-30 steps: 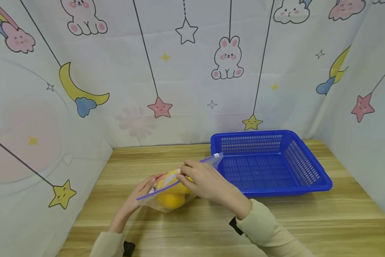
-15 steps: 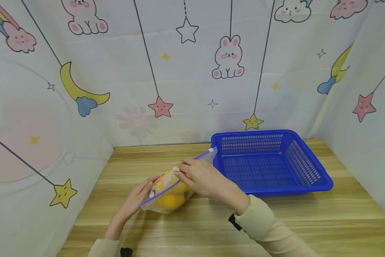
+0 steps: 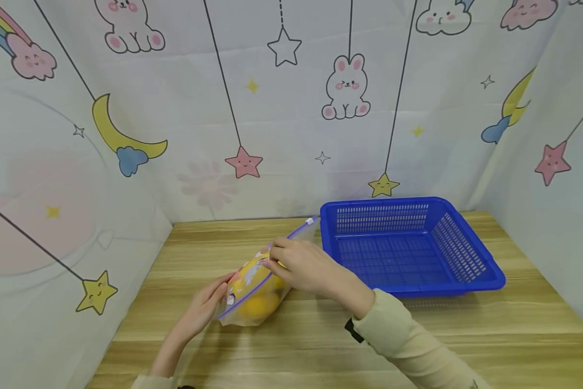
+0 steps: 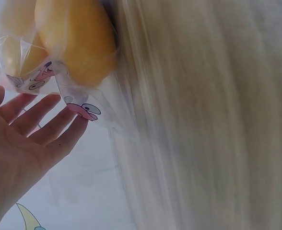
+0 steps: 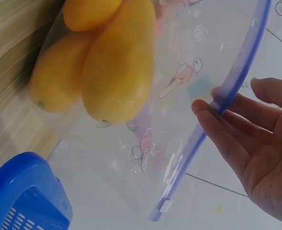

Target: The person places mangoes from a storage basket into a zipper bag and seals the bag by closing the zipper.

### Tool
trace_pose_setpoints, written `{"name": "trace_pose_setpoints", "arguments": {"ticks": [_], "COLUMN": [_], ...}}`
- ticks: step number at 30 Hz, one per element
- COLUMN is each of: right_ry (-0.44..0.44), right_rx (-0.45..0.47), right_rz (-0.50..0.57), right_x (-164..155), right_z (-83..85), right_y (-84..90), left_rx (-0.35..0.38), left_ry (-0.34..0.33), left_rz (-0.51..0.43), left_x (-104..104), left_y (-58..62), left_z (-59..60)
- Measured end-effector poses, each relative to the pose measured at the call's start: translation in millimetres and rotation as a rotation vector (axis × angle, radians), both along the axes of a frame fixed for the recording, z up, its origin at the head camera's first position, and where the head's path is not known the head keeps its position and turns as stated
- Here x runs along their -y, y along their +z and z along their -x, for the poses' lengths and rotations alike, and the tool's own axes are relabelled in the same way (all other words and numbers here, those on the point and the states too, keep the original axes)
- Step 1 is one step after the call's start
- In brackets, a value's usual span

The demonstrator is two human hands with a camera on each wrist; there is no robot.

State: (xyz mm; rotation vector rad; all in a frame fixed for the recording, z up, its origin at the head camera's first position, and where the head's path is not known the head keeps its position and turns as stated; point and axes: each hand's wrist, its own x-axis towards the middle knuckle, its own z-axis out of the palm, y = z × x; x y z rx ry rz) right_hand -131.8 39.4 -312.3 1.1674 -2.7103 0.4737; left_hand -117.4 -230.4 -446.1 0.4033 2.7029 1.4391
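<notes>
A clear printed zip bag (image 3: 238,320) with a purple-blue zip strip sits tilted on the table, left of centre in the head view. Inside it lie several smooth yellow fruits (image 5: 119,72), which look like mangoes. My right hand (image 3: 303,265) holds the zip strip (image 5: 244,62) partway along it, fingertips to either side, the thumb off the strip in the right wrist view. Against the bag's left side rest the outstretched fingers of my left hand (image 4: 33,134), touching the printed film. Near the strip's far end is a white slider (image 5: 165,205).
A blue plastic basket (image 3: 413,289) with slotted walls stands right of the bag, near the table's back edge. Beneath both is a wood-grain table (image 3: 213,356). Fabric printed with cartoons (image 3: 281,119) hangs behind and along the sides.
The bag has turned, its slider end swinging left and away from the basket while its near end came closer. My right hand has shifted slightly left with it.
</notes>
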Motion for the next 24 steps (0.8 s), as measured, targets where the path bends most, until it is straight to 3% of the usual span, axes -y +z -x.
{"name": "trace_pose_setpoints", "arguments": {"ticks": [10, 17, 24], "right_ry": [0.011, 0.05, 0.078], "right_rx": [-0.027, -0.03, -0.016], "right_rz": [-0.009, -0.039, -0.094], "right_x": [3.5, 6.2, 12.5], "right_z": [3.4, 6.7, 11.0], "right_y": [0.6, 3.5, 8.8], "left_rx": [0.039, 0.088, 0.06], "left_ry": [0.043, 0.038, 0.043], "left_rz": [0.05, 0.053, 0.055], "left_x": [-2.5, -3.3, -4.2], "left_y": [5.1, 8.8, 9.6], "left_z": [-14.8, -24.5, -36.3]}}
